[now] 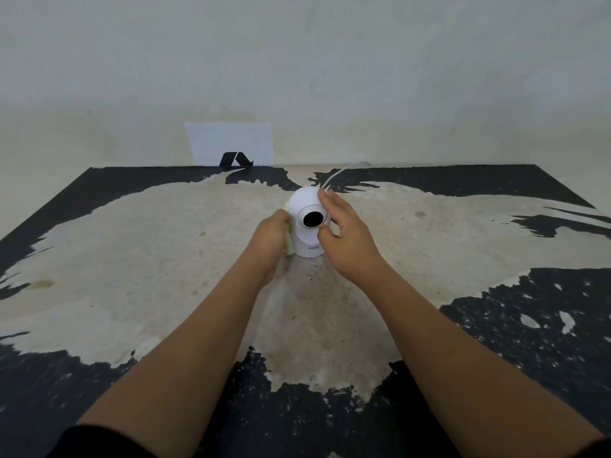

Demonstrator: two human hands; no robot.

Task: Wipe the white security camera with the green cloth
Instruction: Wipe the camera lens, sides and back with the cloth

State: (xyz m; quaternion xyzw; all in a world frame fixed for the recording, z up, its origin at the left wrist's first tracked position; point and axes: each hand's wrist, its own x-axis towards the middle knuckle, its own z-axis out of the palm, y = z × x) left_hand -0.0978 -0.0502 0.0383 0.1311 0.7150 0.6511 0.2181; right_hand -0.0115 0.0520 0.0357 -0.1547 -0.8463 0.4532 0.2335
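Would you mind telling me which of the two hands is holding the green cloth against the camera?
The left hand presses the green cloth against the white security camera; the right hand is bare and only steadies the other side.

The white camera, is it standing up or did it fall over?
Standing up. The white camera sits on its flat base on the table, its round head on top, lens facing us.

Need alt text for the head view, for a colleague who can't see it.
The left hand presses a green cloth against the side of a white security camera while the right hand steadies it on a worn black table.
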